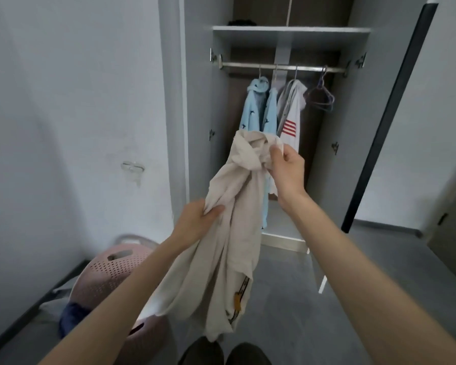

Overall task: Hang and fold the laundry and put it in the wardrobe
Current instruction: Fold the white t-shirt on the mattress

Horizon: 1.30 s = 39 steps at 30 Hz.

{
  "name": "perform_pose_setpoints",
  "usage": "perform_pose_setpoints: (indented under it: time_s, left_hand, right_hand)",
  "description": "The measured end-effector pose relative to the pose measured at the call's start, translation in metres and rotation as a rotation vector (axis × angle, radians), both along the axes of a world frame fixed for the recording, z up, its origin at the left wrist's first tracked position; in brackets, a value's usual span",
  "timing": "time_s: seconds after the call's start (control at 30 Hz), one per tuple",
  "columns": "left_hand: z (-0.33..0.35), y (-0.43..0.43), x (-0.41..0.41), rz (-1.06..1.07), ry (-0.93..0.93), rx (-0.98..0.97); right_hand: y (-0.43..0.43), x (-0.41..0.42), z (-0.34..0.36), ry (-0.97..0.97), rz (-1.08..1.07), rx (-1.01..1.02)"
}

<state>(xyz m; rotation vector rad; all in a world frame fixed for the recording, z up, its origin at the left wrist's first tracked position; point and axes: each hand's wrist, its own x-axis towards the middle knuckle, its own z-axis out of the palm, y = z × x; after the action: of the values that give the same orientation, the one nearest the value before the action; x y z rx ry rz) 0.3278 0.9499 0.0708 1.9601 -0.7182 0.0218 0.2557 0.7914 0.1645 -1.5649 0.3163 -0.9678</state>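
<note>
A beige garment [232, 233] hangs in the air in front of the open wardrobe [353, 114], held up between both hands; the left hand [198, 219] grips a bunched fold at the garment's left edge, thumb pressed over the cloth; the right hand [287, 167], higher up, pinches the crumpled top of the garment with curled fingers; the lower end of the cloth dangles above the floor [327, 299], a yellow and black trim showing near its hem.

Inside the wardrobe a metal rail [282, 67] carries a light-blue patterned garment [258, 111] towards its left end, a white garment with red stripes [291, 119] just beside it, and empty purple hangers [321, 97] towards the right end; the shelf [290, 30] above the rail holds a dark item [241, 22] at its left end.

A pink perforated laundry basket [111, 275] stands on the floor by the left wall; dark blue cloth [71, 314] shows at its left side; whether that cloth lies inside the basket cannot be told.
</note>
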Motion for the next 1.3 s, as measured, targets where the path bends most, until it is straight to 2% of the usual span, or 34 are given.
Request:
perform_pose_setpoints:
  time_s: [0.13,0.2,0.27,0.4,0.47,0.53,0.6,0.7,0.77,0.87,0.93,0.97,1.03,1.1,1.13,1.2,1.23,1.3]
  left_hand:
    - [0.025,-0.020,-0.006,0.028,0.033,-0.200]
    - [0.033,-0.029,-0.006,0.029,0.026,-0.222]
    - [0.033,-0.036,-0.004,0.032,0.028,-0.217]
    - [0.029,-0.047,-0.003,0.046,0.077,-0.311]
    - [0.029,-0.052,-0.005,0.027,0.076,-0.333]
    - [0.029,-0.054,-0.006,0.018,0.083,-0.347]
    - [0.028,-0.052,-0.003,0.043,0.124,-0.373]
    - [0.022,-0.039,0.015,0.104,0.209,-0.409]
    - [0.013,-0.027,0.026,0.147,0.235,-0.399]
    - [-0.006,-0.010,0.030,0.195,0.232,-0.305]
    - [-0.023,-0.002,0.033,0.164,0.267,-0.146]
    - [-0.028,0.002,0.034,0.123,0.310,-0.001]
    - [-0.032,0.008,0.036,0.013,0.363,0.423]
    - [-0.026,0.009,0.033,-0.010,0.205,0.754]
    - [-0.023,0.005,0.033,0.005,0.096,0.775]
    - [-0.014,-0.007,0.030,-0.051,-0.001,0.562]
    - [-0.009,-0.015,0.027,-0.156,-0.027,0.414]
    - [0.003,-0.033,0.020,-0.378,-0.167,0.242]
  right_hand:
    - [-0.024,-0.010,-0.024,0.361,0.186,-0.271]
    - [-0.032,-0.019,-0.043,0.549,0.180,-0.302]
    - [-0.038,-0.031,-0.064,0.664,0.238,-0.195]
    - [-0.038,-0.055,-0.115,1.032,0.536,0.011]
    - [-0.030,-0.057,-0.143,1.103,0.625,0.062]
    - [-0.024,-0.050,-0.167,0.977,0.516,0.072]
    - [-0.024,-0.041,-0.176,0.795,0.281,0.030]
    - [-0.032,-0.036,-0.157,0.600,0.039,-0.082]
    - [-0.039,-0.033,-0.135,0.476,-0.007,-0.127]
    - [-0.042,-0.025,-0.103,0.305,0.035,-0.163]
    - [-0.042,-0.019,-0.087,0.245,0.079,-0.185]
    - [-0.041,-0.015,-0.081,0.227,0.101,-0.187]
    - [-0.040,-0.008,-0.073,0.214,0.136,-0.199]
    - [-0.039,-0.003,-0.069,0.231,0.164,-0.237]
    - [-0.039,-0.001,-0.068,0.246,0.177,-0.269]
    - [-0.040,-0.003,-0.066,0.272,0.207,-0.345]
    - [-0.041,-0.005,-0.064,0.278,0.225,-0.385]
    - [-0.042,-0.010,-0.059,0.294,0.267,-0.473]
